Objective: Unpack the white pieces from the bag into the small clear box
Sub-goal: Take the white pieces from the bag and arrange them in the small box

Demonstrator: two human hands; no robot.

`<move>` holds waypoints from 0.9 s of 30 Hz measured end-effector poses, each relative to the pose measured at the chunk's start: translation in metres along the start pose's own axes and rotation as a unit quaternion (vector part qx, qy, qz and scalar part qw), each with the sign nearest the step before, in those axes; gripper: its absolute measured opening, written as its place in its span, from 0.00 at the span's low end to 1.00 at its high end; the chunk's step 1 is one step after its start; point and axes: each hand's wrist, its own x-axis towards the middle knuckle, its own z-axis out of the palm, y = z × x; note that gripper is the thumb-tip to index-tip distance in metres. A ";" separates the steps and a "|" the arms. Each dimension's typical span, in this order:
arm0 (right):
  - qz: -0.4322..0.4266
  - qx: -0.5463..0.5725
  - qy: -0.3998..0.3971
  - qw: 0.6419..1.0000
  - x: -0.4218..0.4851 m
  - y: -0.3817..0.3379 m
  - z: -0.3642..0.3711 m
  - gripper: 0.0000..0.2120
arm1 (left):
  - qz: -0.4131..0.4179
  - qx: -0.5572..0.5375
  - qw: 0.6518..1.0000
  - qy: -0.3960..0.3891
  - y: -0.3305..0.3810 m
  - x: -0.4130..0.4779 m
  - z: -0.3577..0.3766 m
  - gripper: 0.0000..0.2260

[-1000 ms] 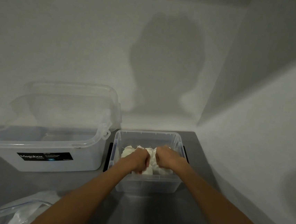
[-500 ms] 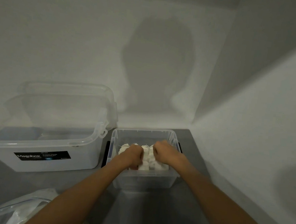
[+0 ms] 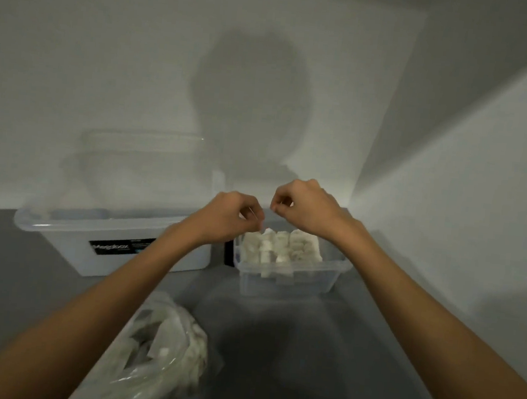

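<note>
My left hand [image 3: 228,218] and right hand [image 3: 303,206] hover above the small box [image 3: 312,281], grips curled, contents unclear, to fetch from the bag [image 3: 160,350] at seven o'clock.

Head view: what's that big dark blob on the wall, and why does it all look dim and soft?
In the head view the blob is a head-shaped shadow on the wall, so light likely comes from behind the person; the same view is dim and grey, and the big box looks smeared by blur.
</note>
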 end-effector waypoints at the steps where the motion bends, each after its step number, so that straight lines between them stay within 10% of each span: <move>1: -0.009 0.012 -0.002 1.000 -0.004 -0.015 0.001 0.07 | -0.004 -0.003 1.000 -0.001 -0.006 -0.016 -0.010 0.07; 10: -0.077 0.121 -0.064 0.988 -0.026 -0.146 0.051 0.06 | -0.100 -0.050 0.994 0.013 -0.098 -0.147 -0.063 0.04; 17: -0.037 0.057 -0.306 0.950 -0.045 -0.197 0.147 0.07 | -0.099 0.004 0.995 -0.014 -0.152 -0.200 -0.047 0.02; 21: 0.028 0.012 -0.267 0.963 -0.054 -0.202 0.206 0.01 | -0.133 0.037 0.990 0.036 -0.179 -0.209 -0.018 0.14; 27: 0.103 -0.010 -0.233 0.967 -0.062 -0.208 0.239 0.17 | -0.156 -0.013 0.988 -0.013 -0.197 -0.210 0.005 0.16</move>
